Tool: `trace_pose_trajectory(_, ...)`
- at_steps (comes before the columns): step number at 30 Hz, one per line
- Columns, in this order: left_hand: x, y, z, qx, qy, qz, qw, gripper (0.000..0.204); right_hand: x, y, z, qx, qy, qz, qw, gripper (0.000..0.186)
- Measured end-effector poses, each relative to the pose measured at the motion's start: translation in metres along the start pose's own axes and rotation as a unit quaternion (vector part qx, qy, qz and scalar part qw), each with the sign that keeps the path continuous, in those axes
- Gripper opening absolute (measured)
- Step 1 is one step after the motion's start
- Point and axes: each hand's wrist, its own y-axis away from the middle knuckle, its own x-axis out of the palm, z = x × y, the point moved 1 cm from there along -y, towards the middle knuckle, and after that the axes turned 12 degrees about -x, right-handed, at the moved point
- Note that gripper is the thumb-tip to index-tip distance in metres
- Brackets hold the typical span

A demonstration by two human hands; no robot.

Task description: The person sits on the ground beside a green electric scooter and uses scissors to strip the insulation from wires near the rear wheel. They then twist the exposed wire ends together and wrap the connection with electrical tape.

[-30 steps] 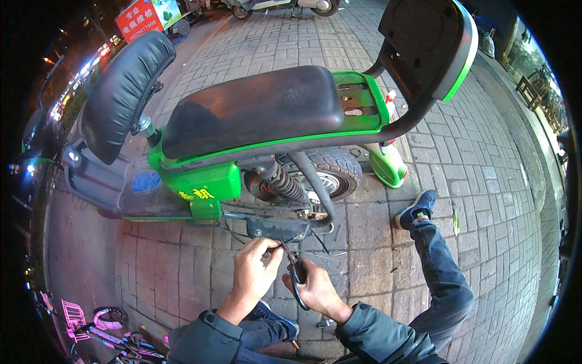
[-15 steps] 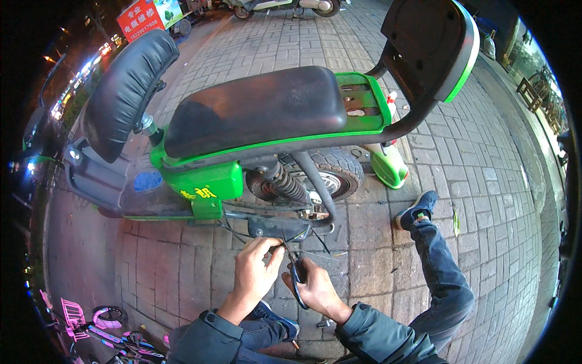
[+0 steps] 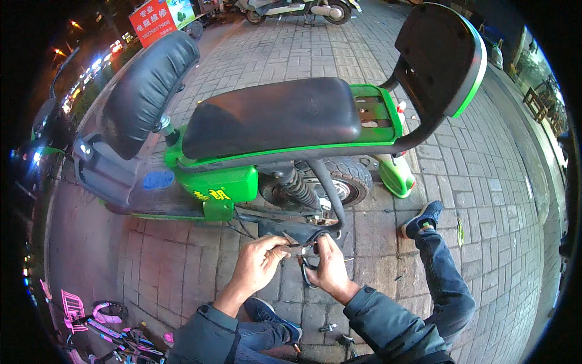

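Observation:
A green electric scooter (image 3: 230, 151) with a black seat stands side-on before me. Low beside its rear wheel (image 3: 357, 182), my left hand (image 3: 259, 265) pinches a thin dark wire (image 3: 296, 246) between thumb and fingertips. To the right of it, my right hand (image 3: 333, 268) is closed round scissors (image 3: 307, 274), whose dark handle loop hangs below the fingers. Its fingertips are also up at the wire, close to the left fingertips. The blades are mostly hidden, and I cannot tell whether they touch the wire.
Small metal parts or tools (image 3: 328, 328) lie on the paving between my feet. A pink child's bicycle (image 3: 103, 327) is at the lower left. The scooter's kickstand-side frame tube (image 3: 332, 203) curves down just above my hands. Another scooter (image 3: 303, 9) is parked far back.
My right hand has moved up to the wire, and the scissors have turned from pointing upward to hanging lower in the grip. The view has shifted slightly.

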Motion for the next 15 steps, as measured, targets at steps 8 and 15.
trace_pose_trajectory(8,-0.004,0.001,-0.004,-0.041,0.03,0.087,0.995,0.024,-0.008,0.004,-0.004,-0.011,0.071,0.039,0.997,0.046)
trace_pose_trajectory(15,0.011,0.005,0.001,-0.042,-0.182,0.0,0.982,0.036,-0.002,0.019,0.025,0.133,-0.041,-0.019,0.99,0.028)
